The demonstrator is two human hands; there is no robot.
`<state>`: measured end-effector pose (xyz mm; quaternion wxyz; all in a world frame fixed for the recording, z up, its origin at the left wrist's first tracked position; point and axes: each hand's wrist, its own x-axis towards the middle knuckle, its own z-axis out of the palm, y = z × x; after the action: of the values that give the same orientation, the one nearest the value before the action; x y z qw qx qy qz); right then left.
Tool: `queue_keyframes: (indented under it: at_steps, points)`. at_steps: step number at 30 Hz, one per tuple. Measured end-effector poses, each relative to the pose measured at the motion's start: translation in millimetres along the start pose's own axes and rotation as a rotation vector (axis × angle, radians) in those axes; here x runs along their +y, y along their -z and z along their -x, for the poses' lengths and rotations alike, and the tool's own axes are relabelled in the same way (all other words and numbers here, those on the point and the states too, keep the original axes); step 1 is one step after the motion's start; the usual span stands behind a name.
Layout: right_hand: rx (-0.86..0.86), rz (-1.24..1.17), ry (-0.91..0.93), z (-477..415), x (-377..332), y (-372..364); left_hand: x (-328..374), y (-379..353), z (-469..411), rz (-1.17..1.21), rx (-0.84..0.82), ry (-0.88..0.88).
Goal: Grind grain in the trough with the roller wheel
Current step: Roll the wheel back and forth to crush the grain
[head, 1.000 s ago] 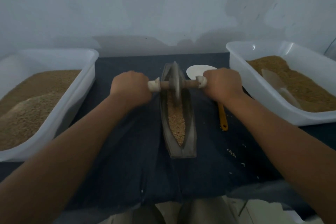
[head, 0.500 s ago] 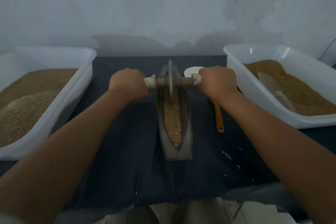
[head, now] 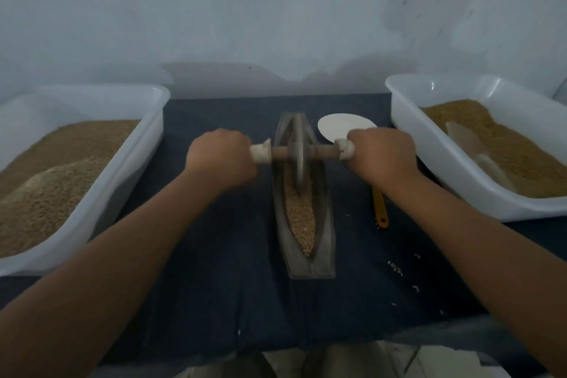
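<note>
A narrow boat-shaped grey trough (head: 325,224) lies lengthwise on the dark cloth, with tan grain (head: 302,218) heaped in its near half. The roller wheel (head: 298,150), a thin grey disc on a wooden axle with pale end grips, stands upright in the trough's far half. My left hand (head: 219,156) grips the left end of the axle. My right hand (head: 382,155) grips the right end. Both fists hide the handle ends.
A white tub (head: 135,144) of tan grain stands at the left. Another white tub (head: 435,163) at the right holds darker grain and a pale scoop (head: 472,144). A white-bowled spoon (head: 337,127) with an orange handle (head: 380,209) lies right of the trough. Loose grains (head: 395,268) dot the cloth.
The wheel has stayed in the trough's far half, shifting only slightly along it. Both hands keep their grip on the axle. The head camera has moved a little.
</note>
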<state>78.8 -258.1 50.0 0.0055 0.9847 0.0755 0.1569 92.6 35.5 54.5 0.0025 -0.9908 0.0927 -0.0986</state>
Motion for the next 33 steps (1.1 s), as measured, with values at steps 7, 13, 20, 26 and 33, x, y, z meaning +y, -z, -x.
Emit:
queue_keyframes:
  at_steps: [7, 13, 20, 26, 33]
  points:
    - [-0.035, 0.067, -0.033, 6.1, 1.3, 6.0, 0.5, 9.3, 9.6, 0.013, -0.036, -0.047]
    - [0.100, -0.017, 0.129, 59.9, 5.9, 13.8, -14.9, -12.1, 57.5, 0.005, 0.121, -0.139]
    - [0.107, 0.189, 0.013, -30.2, -6.0, 4.1, -2.5, -11.7, -19.0, 0.100, 0.003, 0.064]
    - [0.051, 0.150, 0.049, 20.5, 1.6, 5.7, -8.5, -9.9, 35.9, 0.035, 0.075, -0.085]
    - [0.102, 0.035, 0.036, 36.3, 5.2, -3.4, -8.0, -8.7, 21.7, -0.045, 0.114, -0.126]
